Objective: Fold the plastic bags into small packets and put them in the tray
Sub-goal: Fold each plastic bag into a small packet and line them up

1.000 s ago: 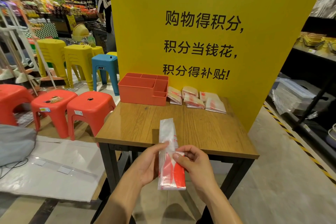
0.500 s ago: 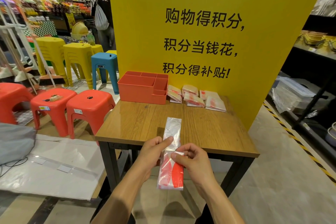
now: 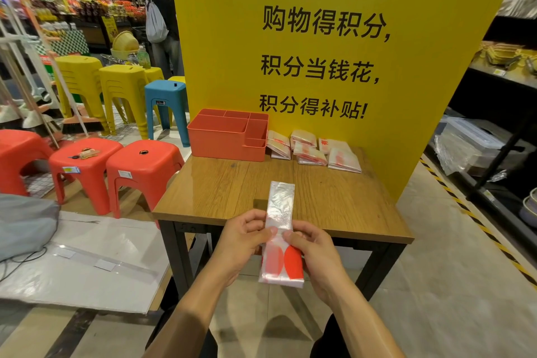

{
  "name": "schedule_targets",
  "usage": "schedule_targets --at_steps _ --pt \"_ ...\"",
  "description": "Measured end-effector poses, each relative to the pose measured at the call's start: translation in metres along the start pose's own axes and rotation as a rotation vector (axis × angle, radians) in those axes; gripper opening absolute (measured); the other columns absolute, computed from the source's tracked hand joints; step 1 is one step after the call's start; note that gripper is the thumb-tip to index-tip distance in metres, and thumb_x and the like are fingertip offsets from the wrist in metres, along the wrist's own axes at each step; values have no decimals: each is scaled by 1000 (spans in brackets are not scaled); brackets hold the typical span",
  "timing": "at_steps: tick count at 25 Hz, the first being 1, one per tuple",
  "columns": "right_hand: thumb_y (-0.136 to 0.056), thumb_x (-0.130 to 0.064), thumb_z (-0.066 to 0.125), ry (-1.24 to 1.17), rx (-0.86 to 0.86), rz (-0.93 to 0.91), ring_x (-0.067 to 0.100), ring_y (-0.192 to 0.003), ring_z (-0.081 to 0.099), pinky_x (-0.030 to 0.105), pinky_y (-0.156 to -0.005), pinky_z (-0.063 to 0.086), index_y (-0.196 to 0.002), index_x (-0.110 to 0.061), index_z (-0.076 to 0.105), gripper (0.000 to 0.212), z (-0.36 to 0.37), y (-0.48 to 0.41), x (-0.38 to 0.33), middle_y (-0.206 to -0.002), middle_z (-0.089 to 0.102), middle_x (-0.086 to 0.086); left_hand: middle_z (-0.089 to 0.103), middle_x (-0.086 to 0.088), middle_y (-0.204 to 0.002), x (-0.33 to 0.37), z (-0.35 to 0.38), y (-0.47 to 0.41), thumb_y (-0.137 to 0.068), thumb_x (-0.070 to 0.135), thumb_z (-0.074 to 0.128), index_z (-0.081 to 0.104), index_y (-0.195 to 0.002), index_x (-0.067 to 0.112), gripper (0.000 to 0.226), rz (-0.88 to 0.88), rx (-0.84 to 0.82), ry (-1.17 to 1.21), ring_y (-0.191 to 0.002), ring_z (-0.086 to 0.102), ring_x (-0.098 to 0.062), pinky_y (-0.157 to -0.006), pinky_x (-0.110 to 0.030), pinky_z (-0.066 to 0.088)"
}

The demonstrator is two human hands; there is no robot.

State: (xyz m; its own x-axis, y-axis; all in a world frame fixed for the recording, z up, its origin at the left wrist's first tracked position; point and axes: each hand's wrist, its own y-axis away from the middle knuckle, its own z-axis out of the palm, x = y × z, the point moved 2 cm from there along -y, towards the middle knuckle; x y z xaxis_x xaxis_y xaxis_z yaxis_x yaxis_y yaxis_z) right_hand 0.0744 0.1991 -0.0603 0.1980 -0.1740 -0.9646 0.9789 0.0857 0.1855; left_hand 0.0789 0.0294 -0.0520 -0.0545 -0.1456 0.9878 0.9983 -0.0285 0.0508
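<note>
A long, narrow strip of clear plastic bag [image 3: 280, 206] with red print at its lower end is held upright over the near edge of the wooden table [image 3: 220, 189]. My left hand [image 3: 242, 237] pinches its left edge at mid-length. My right hand [image 3: 312, 244] pinches the right edge opposite. The bag's lower end hangs below the table edge. An orange tray [image 3: 223, 136] with several compartments stands at the back of the table. Several folded bag packets [image 3: 312, 148] lie to its right, against the yellow board.
A yellow sign board [image 3: 319, 38] rises behind the table. Red stools [image 3: 142, 163], yellow stools and a blue stool [image 3: 167, 96] stand to the left. A person with a backpack [image 3: 158, 17] stands far back. Shelving with goods [image 3: 494, 136] lines the right side.
The bag strip has risen and straightened over the table edge. Both hands have moved up with it, and my left fingers now curl onto its edge.
</note>
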Motion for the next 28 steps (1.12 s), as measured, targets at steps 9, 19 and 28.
schedule_targets --at_steps 9,19,28 --pt "-89 -2 70 -243 -98 45 36 -92 63 44 -80 51 -111 2 62 24 3 5 -8 -107 66 34 74 -21 -117 2 4 2 -91 -1 61 82 -97 10 25 -30 -95 278 -103 70 -32 -92 -42 51" --pt "-100 -13 61 -191 74 -105 36 -92 66 47 -78 54 -96 -12 71 11 8 5 -9 -110 72 21 76 -15 -115 10 14 7 -83 13 75 80 -91 7 11 77 -106 116 -102 68 -27 -87 -36 53" --pt "-106 -48 45 1 44 -159 22 -74 68 28 -63 56 -108 1 62 52 9 10 -17 -88 72 11 77 -3 -117 13 10 8 -84 -17 70 79 -98 1 25 62 -126 -13 -115 70 -23 -94 -34 58"
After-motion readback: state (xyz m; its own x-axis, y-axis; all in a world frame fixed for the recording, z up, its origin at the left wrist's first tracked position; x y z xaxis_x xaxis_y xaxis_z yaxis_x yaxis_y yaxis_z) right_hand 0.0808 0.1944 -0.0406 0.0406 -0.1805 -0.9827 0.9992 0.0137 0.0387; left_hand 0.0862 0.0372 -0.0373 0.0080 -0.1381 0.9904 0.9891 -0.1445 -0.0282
